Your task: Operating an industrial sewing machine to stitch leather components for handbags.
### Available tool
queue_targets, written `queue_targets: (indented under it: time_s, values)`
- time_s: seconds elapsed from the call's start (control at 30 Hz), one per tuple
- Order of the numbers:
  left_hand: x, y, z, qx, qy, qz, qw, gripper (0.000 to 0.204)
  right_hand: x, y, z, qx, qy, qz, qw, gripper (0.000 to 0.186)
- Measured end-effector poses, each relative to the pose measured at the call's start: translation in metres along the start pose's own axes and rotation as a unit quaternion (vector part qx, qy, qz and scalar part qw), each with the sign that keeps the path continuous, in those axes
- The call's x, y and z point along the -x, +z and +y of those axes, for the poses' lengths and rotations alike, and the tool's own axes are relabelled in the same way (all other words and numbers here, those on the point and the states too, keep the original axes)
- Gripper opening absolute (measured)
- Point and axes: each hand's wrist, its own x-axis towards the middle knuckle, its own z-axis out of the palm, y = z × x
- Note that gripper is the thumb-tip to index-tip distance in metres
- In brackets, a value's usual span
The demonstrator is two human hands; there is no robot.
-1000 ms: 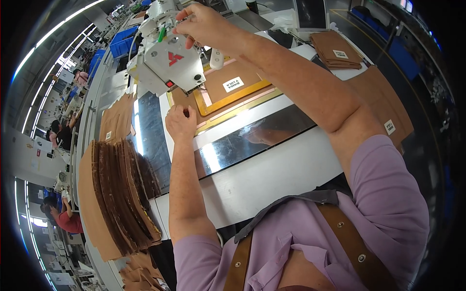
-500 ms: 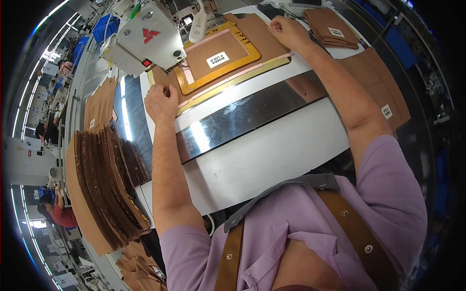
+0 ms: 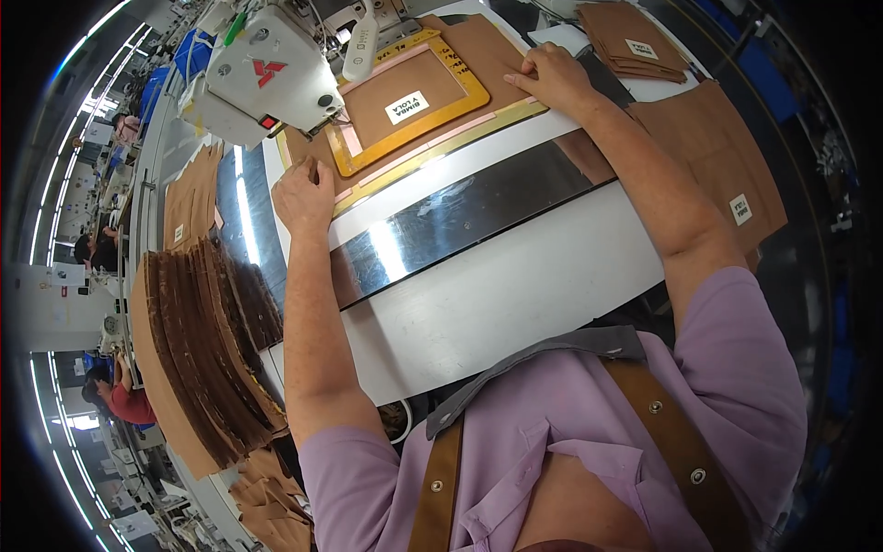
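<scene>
Under the white sewing machine head [image 3: 267, 74] lies a brown leather-like panel [image 3: 492, 51] in a yellow sewing template [image 3: 440, 140]. A smaller amber frame [image 3: 476, 95] rests on top, around a white label [image 3: 407, 108]. My left hand [image 3: 305, 195] is closed at the template's near left corner, its thumb and finger curled together; the gripped edge is mostly hidden beneath it. At the right edge of the panel, my right hand [image 3: 558, 81] is closed, with thumb and fingertips pinching at the brown material. The needle area is close to the amber frame's left side.
A thick stack of brown pieces [image 3: 198, 354] stands at the left edge, with more brown panels [image 3: 190, 198] behind it. Labelled panels [image 3: 630, 41] are piled at far right, others [image 3: 708, 152] beneath my right forearm. A shiny metal plate [image 3: 469, 216] crosses the white table [image 3: 478, 304].
My right hand has moved nearer along the panel's right edge. The template and panel have shifted slightly in view, with the head view itself moving a little. My left hand keeps its place at the corner.
</scene>
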Motion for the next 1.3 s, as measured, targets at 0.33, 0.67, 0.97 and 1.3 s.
queue_targets:
  time_s: [0.33,0.67,0.97,1.3]
  values:
    - [0.007,-0.009,-0.006,-0.091,0.039,-0.064,0.993,0.048,-0.003,0.005,-0.008,0.004,-0.036,0.019,0.999,0.039]
    - [0.014,-0.041,0.02,-0.19,0.02,-0.082,0.978,0.034,0.004,-0.016,-0.027,-0.019,-0.011,-0.01,1.0,0.033]
    - [0.074,-0.096,0.038,-0.168,0.09,-0.106,0.976,0.041,0.075,-0.056,-0.009,-0.017,-0.082,-0.095,0.992,0.031]
    - [0.087,-0.105,0.063,-0.004,0.025,-0.029,0.999,0.045,0.037,-0.067,0.095,-0.057,-0.001,0.107,0.993,0.029]
